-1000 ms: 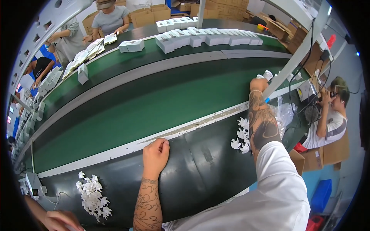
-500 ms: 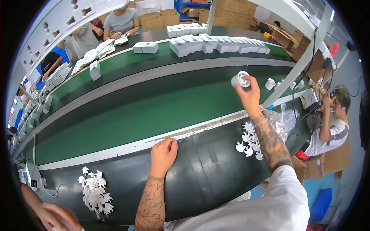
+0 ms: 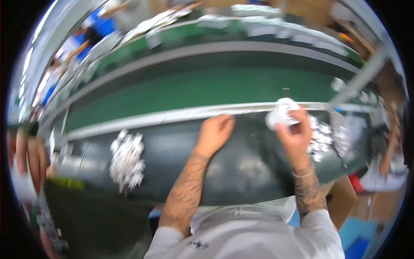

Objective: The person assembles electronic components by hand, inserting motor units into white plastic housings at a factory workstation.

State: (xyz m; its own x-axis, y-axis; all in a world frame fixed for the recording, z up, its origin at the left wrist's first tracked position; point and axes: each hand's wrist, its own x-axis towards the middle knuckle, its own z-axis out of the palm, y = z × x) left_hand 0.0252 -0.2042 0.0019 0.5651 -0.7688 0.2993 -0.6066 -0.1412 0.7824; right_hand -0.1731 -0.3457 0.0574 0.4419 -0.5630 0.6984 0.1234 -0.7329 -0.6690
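Observation:
My right hand (image 3: 297, 131) is closed on a white round plastic cup-shaped part (image 3: 278, 113), held over the dark worktop near the conveyor's front rail. The part's open end shows ring-like detail, though motion blurs it. My left hand (image 3: 215, 134) rests at the worktop's far edge beside the rail, fingers curled together. Whatever may be inside its fingers is hidden. Small white pointed parts lie in a pile (image 3: 127, 159) left of my left forearm. Just beyond my right hand is another pile (image 3: 321, 138) of similar parts.
A green conveyor belt (image 3: 181, 88) runs behind the white rail (image 3: 164, 117). White boxes (image 3: 297, 32) line the far belt. More white parts (image 3: 338, 84) stand at the right by a metal post (image 3: 362, 75). Another person's hand (image 3: 30, 155) is at the left; someone sits at the right.
The view has swung, blurring the picture. My right hand has brought the white cup-shaped part back from over the belt toward me. My left hand stays curled by the rail.

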